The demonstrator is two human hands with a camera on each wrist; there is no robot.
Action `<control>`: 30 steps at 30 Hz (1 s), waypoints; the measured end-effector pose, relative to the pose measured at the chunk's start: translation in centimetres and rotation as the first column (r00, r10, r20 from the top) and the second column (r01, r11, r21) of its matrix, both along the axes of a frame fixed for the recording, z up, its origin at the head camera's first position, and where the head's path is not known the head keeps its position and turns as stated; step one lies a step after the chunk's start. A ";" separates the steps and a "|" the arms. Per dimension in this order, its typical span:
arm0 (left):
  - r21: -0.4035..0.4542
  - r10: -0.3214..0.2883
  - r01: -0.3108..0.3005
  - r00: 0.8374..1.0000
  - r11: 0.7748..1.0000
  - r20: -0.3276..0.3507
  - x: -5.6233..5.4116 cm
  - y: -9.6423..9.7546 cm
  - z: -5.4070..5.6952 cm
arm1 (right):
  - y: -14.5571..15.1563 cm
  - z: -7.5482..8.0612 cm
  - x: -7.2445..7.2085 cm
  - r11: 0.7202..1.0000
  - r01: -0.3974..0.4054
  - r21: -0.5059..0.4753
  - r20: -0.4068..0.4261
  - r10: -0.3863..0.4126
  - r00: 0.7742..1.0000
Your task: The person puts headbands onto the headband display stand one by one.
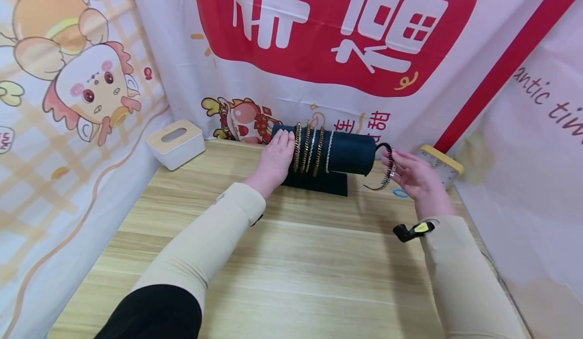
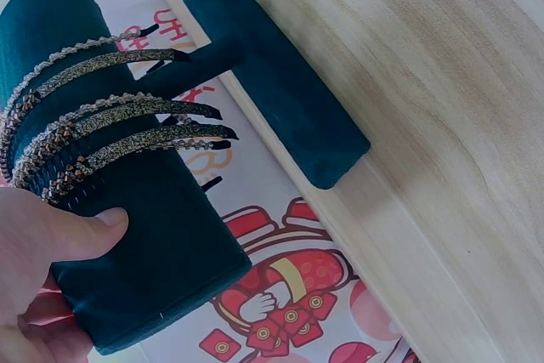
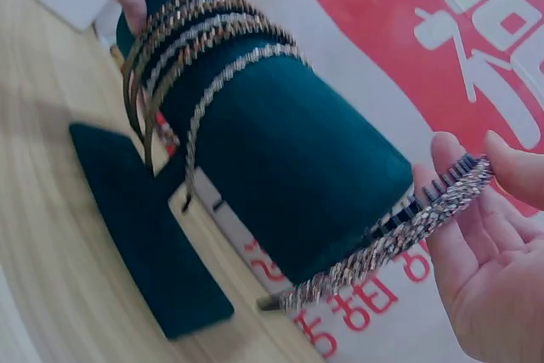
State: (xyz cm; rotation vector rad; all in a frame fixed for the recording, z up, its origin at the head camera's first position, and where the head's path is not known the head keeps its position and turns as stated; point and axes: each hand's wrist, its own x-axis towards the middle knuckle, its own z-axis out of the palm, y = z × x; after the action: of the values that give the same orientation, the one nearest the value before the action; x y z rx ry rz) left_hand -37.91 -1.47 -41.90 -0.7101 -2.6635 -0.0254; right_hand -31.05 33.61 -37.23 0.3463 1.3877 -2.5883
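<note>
A dark green velvet headband display stand (image 1: 352, 154) has a thick horizontal roll on a flat base (image 1: 319, 183). Several beaded headbands (image 1: 307, 149) in gold, dark and silver tones hang over the left part of the roll. My left hand (image 1: 275, 161) grips the roll's left end, its thumb (image 2: 89, 231) lying on the velvet beside the headbands. With my right hand (image 1: 421, 179) I pinch a toothed, rhinestone-covered headband (image 3: 382, 248) between thumb and fingers. That headband stands at the roll's right end; whether it touches the velvet I cannot tell.
A white tissue box (image 1: 179, 149) with a wooden lid is at the back left of the table (image 1: 319, 278). Behind my right hand stand a yellow-edged clock-like object (image 1: 439, 162) and a small blue ring (image 1: 400, 193). Printed cloth hangs behind the table and along both sides.
</note>
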 end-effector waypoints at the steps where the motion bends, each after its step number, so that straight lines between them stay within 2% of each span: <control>1: 0.001 -0.001 0.001 1.000 1.000 0.001 0.0 0.0 0.0 | -0.2 0.0 -0.1 1.000 -0.021 -0.020 -0.003 0.021 1.000; 5: 0.000 -0.002 0.002 1.000 1.000 0.013 -0.1 0.0 -0.1 | -1.0 0.1 -0.5 0.993 -0.099 -0.065 -0.032 0.097 0.995; 7: -0.001 0.001 -0.001 1.000 1.000 0.019 -0.1 0.0 -0.1 | -1.2 0.1 -0.6 0.991 -0.109 -0.074 -0.047 0.106 0.993; 12: -0.008 0.003 -0.003 1.000 1.000 0.019 -0.1 0.0 -0.1 | -1.9 0.5 -1.1 0.999 -0.021 -0.037 -0.030 0.020 0.999; 15: -0.010 0.002 -0.002 1.000 1.000 0.018 -0.1 -0.1 0.0 | -2.3 0.7 -1.5 0.999 0.044 0.019 0.000 -0.044 0.999; 18: -0.007 0.000 0.000 1.000 1.000 0.028 0.0 -0.2 0.0 | -2.8 0.9 -2.1 0.993 0.077 0.087 0.018 -0.079 0.997; 27: -0.008 -0.005 0.005 0.999 1.000 0.036 -0.1 -0.3 0.0 | -4.3 1.1 -3.9 0.983 0.075 0.170 0.013 -0.079 0.997; 30: -0.004 -0.005 0.006 1.000 1.000 0.028 -0.1 -0.3 -0.1 | -4.9 1.1 -4.4 0.964 0.078 0.256 0.006 -0.083 0.997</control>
State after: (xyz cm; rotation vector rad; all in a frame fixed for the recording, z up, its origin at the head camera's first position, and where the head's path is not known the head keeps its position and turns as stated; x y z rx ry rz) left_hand -38.06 -1.74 -41.99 -0.7235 -2.6890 -0.0317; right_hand -35.47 28.71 -36.11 0.4692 1.7407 -2.4629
